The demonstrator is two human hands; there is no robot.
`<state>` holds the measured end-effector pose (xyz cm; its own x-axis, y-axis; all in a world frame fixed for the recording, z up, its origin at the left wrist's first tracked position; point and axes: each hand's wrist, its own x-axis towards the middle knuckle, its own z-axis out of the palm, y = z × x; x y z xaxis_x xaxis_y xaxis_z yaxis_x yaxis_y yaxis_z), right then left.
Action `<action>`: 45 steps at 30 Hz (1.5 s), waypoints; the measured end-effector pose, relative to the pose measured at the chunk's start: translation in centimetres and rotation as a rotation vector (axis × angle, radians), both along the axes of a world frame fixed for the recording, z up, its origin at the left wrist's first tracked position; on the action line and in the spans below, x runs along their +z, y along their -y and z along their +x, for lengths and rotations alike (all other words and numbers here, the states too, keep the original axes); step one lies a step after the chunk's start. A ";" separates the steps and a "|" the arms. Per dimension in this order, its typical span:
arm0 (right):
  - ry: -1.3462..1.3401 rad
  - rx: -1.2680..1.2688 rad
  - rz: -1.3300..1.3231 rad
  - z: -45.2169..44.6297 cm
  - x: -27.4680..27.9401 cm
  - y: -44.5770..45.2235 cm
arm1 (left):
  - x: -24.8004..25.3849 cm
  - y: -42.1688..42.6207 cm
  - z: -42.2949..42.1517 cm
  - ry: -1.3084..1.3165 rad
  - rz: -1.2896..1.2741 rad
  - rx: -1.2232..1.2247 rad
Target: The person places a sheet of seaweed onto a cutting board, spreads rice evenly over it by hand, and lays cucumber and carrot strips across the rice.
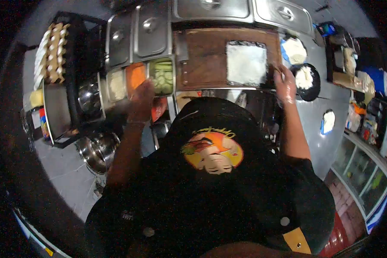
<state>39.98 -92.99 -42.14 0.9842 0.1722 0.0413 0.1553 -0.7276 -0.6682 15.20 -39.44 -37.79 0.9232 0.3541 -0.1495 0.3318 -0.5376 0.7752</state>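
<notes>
My left hand [142,96], blurred and dim, is over the front edge of the tray of shredded orange food [136,74], possibly carrot; its fingertips are hard to make out. Beside that tray is one of green cucumber pieces [163,79], and on its other side one of pale shreds [116,84]. My right hand [284,84], with a shiny, wet-looking or plastic-covered wrist, is at the right edge of the brown board [204,58]. Its fingers are apart, near a square dark sheet spread with white rice [246,63]. No object shows in that hand.
Lidded steel pans [152,32] line the back. A knife blade [182,46] lies at the board's left. On the right steel counter [314,116] stands a black bowl of white food [305,81]. Egg trays [51,53] are at far left, steel bowls [98,150] below.
</notes>
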 end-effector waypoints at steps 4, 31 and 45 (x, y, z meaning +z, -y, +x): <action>-0.183 0.022 -0.151 -3.7 0.4 2.8 | 4.0 -2.0 1.6 -0.127 0.166 -0.045; -0.745 -0.103 0.006 -15.0 -8.8 13.6 | -4.5 -2.4 13.7 -0.445 0.741 -0.500; -0.932 -0.322 0.076 -19.3 -9.0 15.5 | -5.6 -2.3 13.9 -0.454 0.628 -0.654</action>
